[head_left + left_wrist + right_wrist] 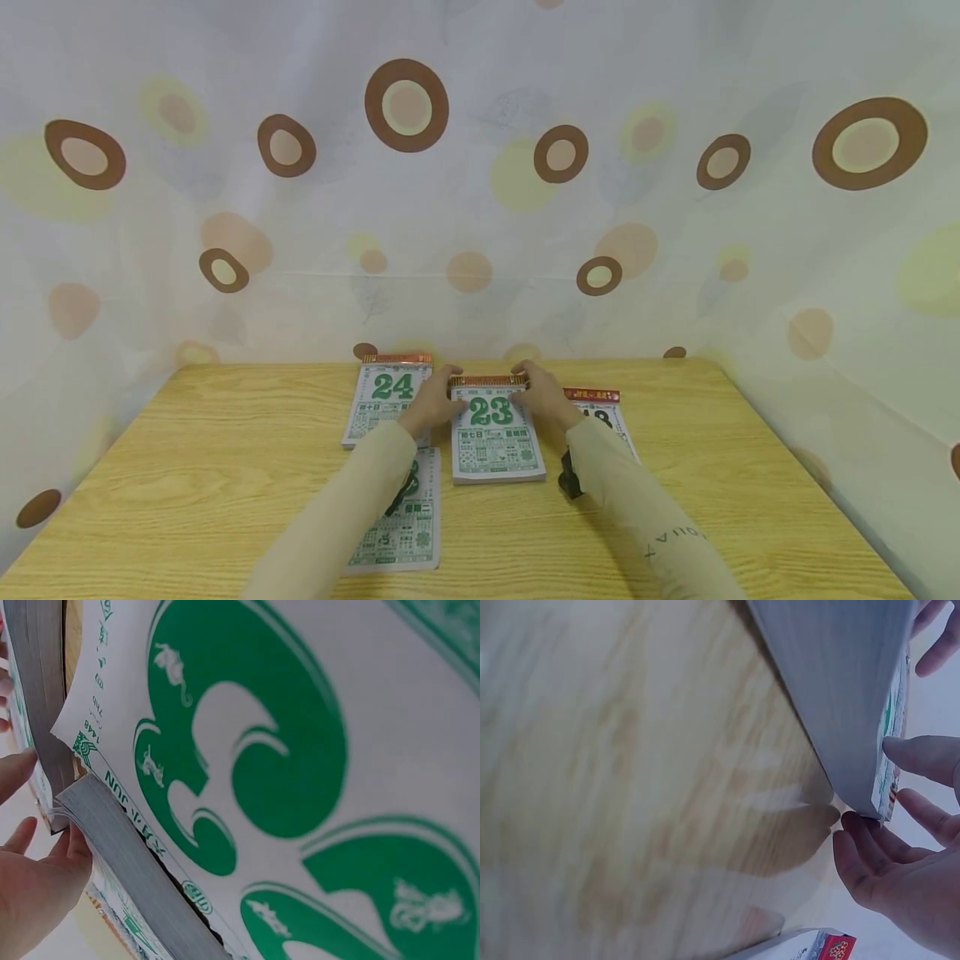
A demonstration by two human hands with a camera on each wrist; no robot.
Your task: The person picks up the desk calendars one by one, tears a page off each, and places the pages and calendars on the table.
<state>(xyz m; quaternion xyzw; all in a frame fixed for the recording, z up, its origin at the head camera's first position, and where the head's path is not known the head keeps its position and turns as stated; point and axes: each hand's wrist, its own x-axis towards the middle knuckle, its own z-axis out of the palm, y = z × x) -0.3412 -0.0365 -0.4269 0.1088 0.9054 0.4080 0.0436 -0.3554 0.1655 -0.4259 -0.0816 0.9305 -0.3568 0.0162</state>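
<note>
Both hands are at the top corners of a tear-off calendar (495, 442) with a large green 23 and a red-gold top strip. My left hand (435, 400) holds its upper left corner, thumb on the front page and fingers at the side. On the opposite corner, my right hand (546, 398) grips the same way; the right wrist view shows the thumb (922, 756) over the face and fingertips (855, 859) against the thick page edge. Left of it lies another tear-off calendar (367, 421), numbered 24, partly behind the left hand.
A printed green calendar page (408, 533) lies nearer on the left, partly under the left forearm. To the right, a red-topped calendar (600, 396) with a dark number is partly covered by the right wrist. The wooden table (225, 467) backs onto a patterned curtain (480, 208).
</note>
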